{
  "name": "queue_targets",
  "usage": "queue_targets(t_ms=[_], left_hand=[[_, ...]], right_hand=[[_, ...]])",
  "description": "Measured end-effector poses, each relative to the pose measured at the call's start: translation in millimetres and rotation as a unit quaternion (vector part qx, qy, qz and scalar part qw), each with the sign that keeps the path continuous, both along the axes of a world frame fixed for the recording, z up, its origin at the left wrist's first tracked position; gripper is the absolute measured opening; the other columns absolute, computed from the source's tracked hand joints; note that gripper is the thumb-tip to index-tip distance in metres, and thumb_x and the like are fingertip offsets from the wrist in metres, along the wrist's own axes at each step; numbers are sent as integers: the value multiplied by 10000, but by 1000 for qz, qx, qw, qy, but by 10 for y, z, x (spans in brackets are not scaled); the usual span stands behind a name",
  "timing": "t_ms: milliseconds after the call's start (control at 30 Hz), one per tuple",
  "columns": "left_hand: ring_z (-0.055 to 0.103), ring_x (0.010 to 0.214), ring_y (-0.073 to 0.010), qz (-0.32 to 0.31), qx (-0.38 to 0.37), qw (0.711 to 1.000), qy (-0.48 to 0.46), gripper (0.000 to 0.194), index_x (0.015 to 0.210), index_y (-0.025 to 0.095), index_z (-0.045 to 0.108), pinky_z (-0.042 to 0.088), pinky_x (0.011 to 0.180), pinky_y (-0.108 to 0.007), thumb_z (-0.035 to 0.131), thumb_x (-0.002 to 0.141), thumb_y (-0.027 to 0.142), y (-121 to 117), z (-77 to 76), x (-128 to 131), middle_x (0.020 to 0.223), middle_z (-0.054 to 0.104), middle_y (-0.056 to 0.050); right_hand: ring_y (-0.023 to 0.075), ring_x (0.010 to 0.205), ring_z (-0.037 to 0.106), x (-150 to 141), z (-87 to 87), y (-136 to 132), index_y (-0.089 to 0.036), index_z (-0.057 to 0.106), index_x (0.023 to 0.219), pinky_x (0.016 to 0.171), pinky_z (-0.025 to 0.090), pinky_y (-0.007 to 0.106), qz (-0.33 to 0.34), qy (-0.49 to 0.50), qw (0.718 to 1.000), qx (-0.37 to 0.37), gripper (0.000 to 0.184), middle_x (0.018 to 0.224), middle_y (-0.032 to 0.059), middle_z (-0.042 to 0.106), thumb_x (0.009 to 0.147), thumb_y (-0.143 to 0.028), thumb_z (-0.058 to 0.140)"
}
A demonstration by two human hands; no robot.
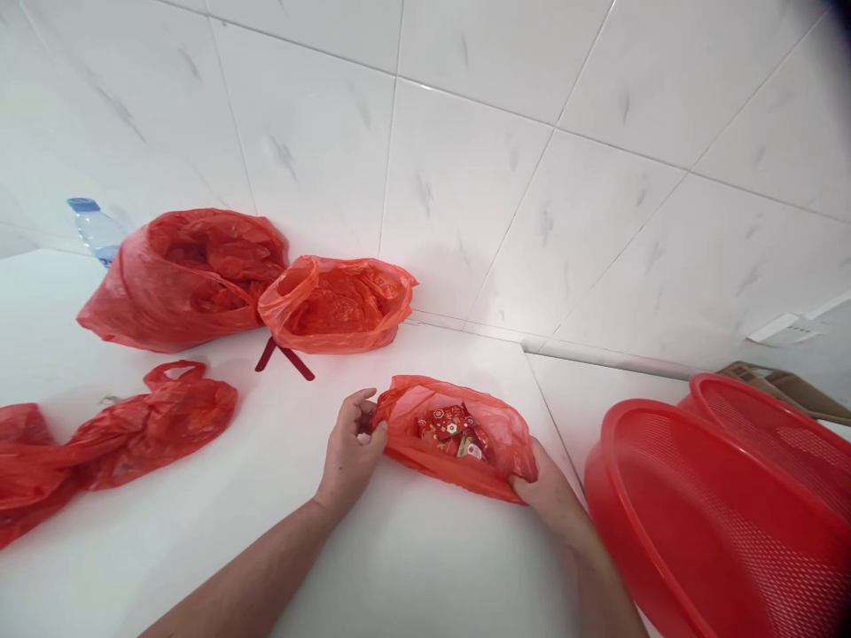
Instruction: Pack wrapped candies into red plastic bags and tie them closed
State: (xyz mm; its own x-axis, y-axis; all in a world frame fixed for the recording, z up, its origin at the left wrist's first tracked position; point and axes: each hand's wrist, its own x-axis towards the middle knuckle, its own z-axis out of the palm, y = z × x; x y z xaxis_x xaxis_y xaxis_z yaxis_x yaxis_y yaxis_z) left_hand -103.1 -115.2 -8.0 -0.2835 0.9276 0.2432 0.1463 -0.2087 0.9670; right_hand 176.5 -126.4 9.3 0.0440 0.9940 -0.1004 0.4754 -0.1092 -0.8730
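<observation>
A red plastic bag (432, 465) rests on the white table between my two hands, its mouth spread wide. Inside it lie several small printed packets (452, 425), mostly red with white flower shapes. My left hand (352, 443) pinches the bag's left rim between thumb and fingers. At the opposite end, my right hand (542, 483) grips the right rim, thumb on the near side and the other fingers largely hidden behind the plastic.
Against the tiled wall stand a large red bag (152, 292) and a smaller open one (339, 341), with dark red strips (292, 361) before them. A twisted red bag (146, 434) lies left, a bottle (97, 230) behind. Red mesh baskets (618, 478) stand right.
</observation>
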Motion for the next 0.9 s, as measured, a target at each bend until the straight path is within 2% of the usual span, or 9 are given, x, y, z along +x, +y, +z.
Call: queue_targets(t_ms=[200, 333, 400, 500, 600, 667, 767, 833, 900], left_hand=[[462, 671, -94, -3, -8, 1000, 24, 324, 1097, 235, 471, 400, 611, -205, 521, 780, 194, -28, 8, 1, 764, 467, 41], [397, 580, -83, -9, -10, 998, 58, 260, 1045, 228, 503, 391, 578, -201, 526, 787, 198, -15, -23, 2, 665, 374, 66], [393, 558, -84, -5, -6, 996, 86, 249, 1047, 228, 503, 398, 561, -205, 521, 800, 199, -10, -32, -5, 650, 368, 68], [505, 695, -117, 35, 86, 981, 170, 305, 1083, 221, 497, 459, 643, -253, 564, 787, 191, -45, 1, -19, 796, 498, 13], [498, 1061, -221, 50, 258, 920, 290, 409, 1119, 215, 498, 442, 879, -386, 628, 738, 143, -174, 88, 25, 1133, 506, -94], [433, 1180, -257, -22, 327, 874, 359, 434, 1142, 213, 494, 388, 964, -434, 629, 737, 133, -294, 143, 120, 1231, 488, -116], [401, 1235, -294, -181, 309, 823, 440, 464, 1204, 195, 472, 341, 1007, -490, 621, 767, 242, -442, 156, 329, 1311, 479, -139], [471, 1172, -300, -259, 266, 804, 464, 499, 1230, 185, 461, 341, 998, -519, 617, 777, 327, -490, 106, 459, 1274, 527, -139], [583, 991, -255, -324, 245, 789, 461, 455, 1194, 178, 491, 427, 920, -462, 609, 785, 340, -509, 38, 543, 1112, 628, -107]], right_hand=[[248, 944, 625, 7, 83, -29, -228, 545, 1145, 790, 502, 364, -23, 81, 996, -42, 456, 1041, 44, 665, 702, -294, 636], [245, 952, 616, 99, 16, -32, -241, 566, 1129, 809, 485, 370, -2, 193, 980, -41, 406, 1078, 54, 654, 759, -398, 626], [228, 873, 628, 171, -49, -35, -257, 569, 1140, 766, 488, 358, 7, 253, 966, -44, 393, 1019, 48, 668, 786, -425, 598], [181, 636, 598, 241, -144, -37, -270, 566, 1168, 615, 481, 309, 12, 306, 951, -36, 408, 757, 18, 665, 801, -446, 573], [158, 592, 566, 202, -173, -37, -269, 543, 1211, 583, 466, 281, 42, 346, 937, -26, 464, 725, 13, 649, 783, -439, 595], [182, 724, 602, 135, -152, -35, -269, 523, 1238, 663, 480, 304, 72, 376, 923, -28, 507, 904, 49, 669, 763, -417, 620], [204, 863, 605, 65, -129, -29, -265, 515, 1249, 757, 478, 331, 91, 404, 910, -34, 520, 1078, 75, 637, 755, -372, 639], [166, 767, 603, 69, -152, -23, -263, 519, 1243, 697, 484, 291, 78, 414, 906, -34, 505, 1002, 61, 656, 761, -348, 641], [106, 580, 540, 94, -190, -15, -259, 537, 1220, 561, 453, 219, 58, 427, 902, -32, 472, 786, 16, 654, 767, -335, 641]])
